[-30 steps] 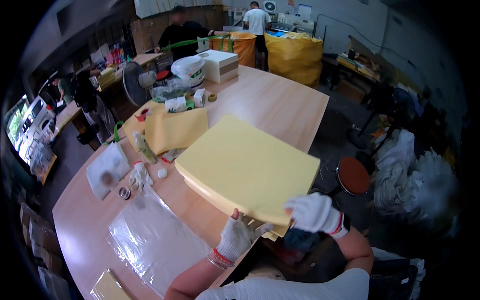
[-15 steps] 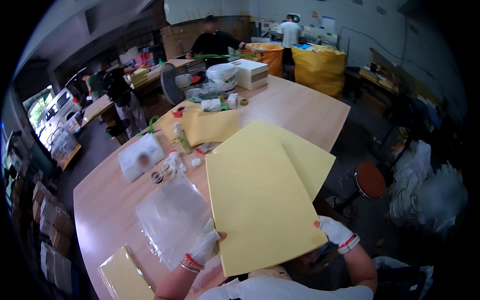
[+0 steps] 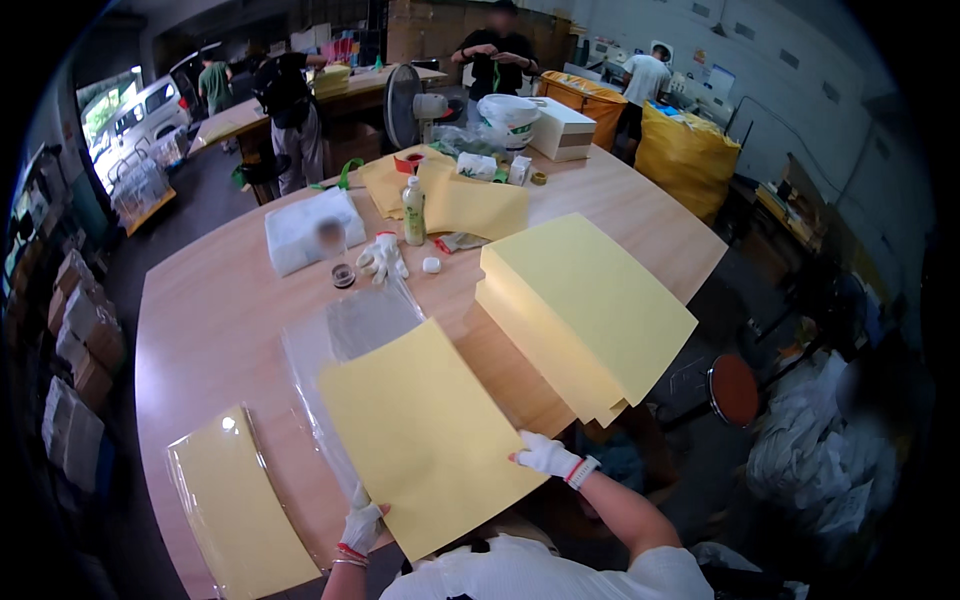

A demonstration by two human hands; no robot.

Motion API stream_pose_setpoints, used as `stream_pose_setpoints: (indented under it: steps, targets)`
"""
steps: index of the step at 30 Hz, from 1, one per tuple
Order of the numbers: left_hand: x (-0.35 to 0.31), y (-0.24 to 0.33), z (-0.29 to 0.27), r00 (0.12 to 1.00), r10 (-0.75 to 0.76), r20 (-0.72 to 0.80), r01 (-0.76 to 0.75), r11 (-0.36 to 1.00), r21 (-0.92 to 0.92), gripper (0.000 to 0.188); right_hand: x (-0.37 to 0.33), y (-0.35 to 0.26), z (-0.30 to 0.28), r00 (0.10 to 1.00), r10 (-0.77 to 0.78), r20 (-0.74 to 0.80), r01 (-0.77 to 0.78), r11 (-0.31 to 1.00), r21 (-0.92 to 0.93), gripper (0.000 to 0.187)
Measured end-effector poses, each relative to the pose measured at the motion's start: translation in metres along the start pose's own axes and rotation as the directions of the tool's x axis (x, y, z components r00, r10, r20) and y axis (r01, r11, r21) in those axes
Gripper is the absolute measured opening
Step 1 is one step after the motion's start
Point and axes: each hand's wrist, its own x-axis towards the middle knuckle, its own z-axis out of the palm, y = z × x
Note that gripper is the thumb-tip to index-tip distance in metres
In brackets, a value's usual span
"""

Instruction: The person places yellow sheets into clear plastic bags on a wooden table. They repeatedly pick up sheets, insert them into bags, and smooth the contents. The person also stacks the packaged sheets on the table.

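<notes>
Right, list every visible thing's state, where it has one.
Paper: held, unwrapped.
Left hand: gripping the paper.
Right hand: gripping the paper.
Stack: unwrapped, edges uneven.
Clear bag: flat, partly covered.
Pack: wrapped in clear plastic.
Bottle: upright.
Loose glove: unworn.
Box: closed.
Yellow sack: open, filled.
Stool: vacant.
Fan: cannot tell whether running.

Free room over left tabletop [image 3: 210,340], paper stack [image 3: 588,305] as obstacle rightward

place is workshop: large pale wooden work table [image 3: 215,340], thick stack of pale-yellow paper-like sheets [image 3: 590,300], bulging yellow fabric sack [image 3: 690,165], round grey fan [image 3: 402,105], persons [image 3: 285,90] standing near farther wooden table [image 3: 230,121].
</notes>
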Motion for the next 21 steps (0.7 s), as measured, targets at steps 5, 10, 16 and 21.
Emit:
stream_pose_setpoints:
  steps: [5,10,16,21]
  targets:
    - [-0.010,-0.060,-0.036,0.983,0.081,-0.164,-0.043,0.974,0.224,0.052,-0.002,-0.096,-0.057,0.984,-0.180,-0.003,0.124,0.690,-0.713,0.021]
    - [-0.019,-0.040,-0.015,0.989,-0.047,-0.143,0.058,0.996,0.072,0.055,0.013,-0.133,-0.190,0.804,-0.380,-0.458,-0.067,0.707,-0.704,0.022]
    - [-0.029,-0.012,0.004,0.920,-0.105,-0.376,0.312,0.779,0.544,0.044,0.040,-0.118,-0.224,0.910,0.139,-0.390,-0.358,0.739,-0.571,0.037]
    - [-0.038,-0.019,0.001,0.928,-0.017,-0.373,0.266,0.733,0.627,0.049,0.042,-0.103,-0.237,0.942,0.148,-0.300,-0.270,0.866,-0.420,0.035]
